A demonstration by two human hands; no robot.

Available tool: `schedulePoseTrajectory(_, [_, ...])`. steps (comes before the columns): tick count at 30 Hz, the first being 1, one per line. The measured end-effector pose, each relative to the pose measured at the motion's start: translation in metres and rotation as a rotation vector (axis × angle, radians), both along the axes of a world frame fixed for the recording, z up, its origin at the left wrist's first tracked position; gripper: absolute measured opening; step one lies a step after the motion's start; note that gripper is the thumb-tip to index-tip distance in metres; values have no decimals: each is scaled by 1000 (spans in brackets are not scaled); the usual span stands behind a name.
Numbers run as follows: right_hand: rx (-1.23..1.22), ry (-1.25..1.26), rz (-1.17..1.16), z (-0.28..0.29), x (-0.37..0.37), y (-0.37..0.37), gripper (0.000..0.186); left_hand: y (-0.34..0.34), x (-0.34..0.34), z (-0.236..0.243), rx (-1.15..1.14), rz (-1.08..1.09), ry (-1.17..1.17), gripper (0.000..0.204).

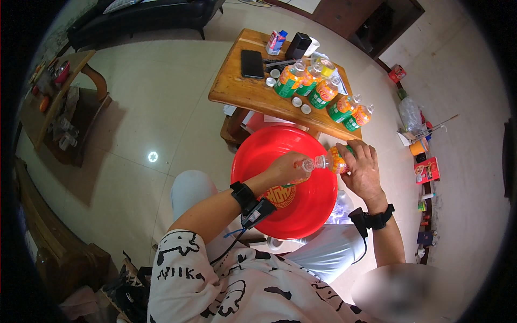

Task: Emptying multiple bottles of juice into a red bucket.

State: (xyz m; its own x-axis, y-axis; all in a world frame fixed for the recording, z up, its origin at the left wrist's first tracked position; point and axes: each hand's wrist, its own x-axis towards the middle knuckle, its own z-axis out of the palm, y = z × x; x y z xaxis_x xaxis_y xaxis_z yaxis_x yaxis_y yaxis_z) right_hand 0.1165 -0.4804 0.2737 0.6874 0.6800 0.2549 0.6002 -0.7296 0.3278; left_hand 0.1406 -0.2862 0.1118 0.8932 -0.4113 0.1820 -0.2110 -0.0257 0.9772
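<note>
Over the red plastic basin [256,212], which has a gold pattern on its bottom, both hands hold bottles. My left hand [283,168] is wrapped round an uncapped clear plastic bottle [306,167], mostly hidden by the fingers. My right hand [361,169] grips an orange-and-green labelled bottle [338,160], tipped sideways so that its open mouth meets or nearly meets the mouth of the other one; I cannot tell whether they touch. Beyond the basin, several similar uncapped bottles [323,92] stand along the wooden table's right side, with loose white caps [297,101] beside them.
The wooden table [229,91] also holds a black phone [251,64], a carton [276,42] and a black box [298,47]. A low side table [78,70] stands left, a black sofa [124,24] behind it. Boxes and bags [426,170] line the right wall.
</note>
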Motion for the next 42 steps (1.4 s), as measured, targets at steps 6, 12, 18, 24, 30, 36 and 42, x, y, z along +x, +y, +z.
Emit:
schedulePoseTrajectory(6, [-2, -8, 24, 3, 0, 6, 67, -1, 2, -4, -12, -21, -15, 28])
schedulePoseTrajectory(12, [-52, -21, 35, 5, 1, 12, 63, -3, 1, -7, -1, 4, -9, 28])
schedulePoseTrajectory(18, [-169, -80, 27, 2, 2, 15, 57, -2, -1, -3, 29, 13, -4, 28])
schedulePoseTrajectory(24, [-281, -185, 69, 0, 4, 20, 48, -4, 1, -13, -2, 46, -57, 27])
schedulePoseTrajectory(30, [-429, -228, 96, 3, 0, 30, 49, -2, 0, -12, 33, 58, -57, 29])
schedulePoseTrajectory(36, [-512, -247, 119, 8, -5, 41, 49, 2, -3, 0, 71, 42, -49, 30])
schedulePoseTrajectory(42, [-527, -269, 110, 2, -7, 48, 49, 2, 2, -21, 96, 103, -107, 28])
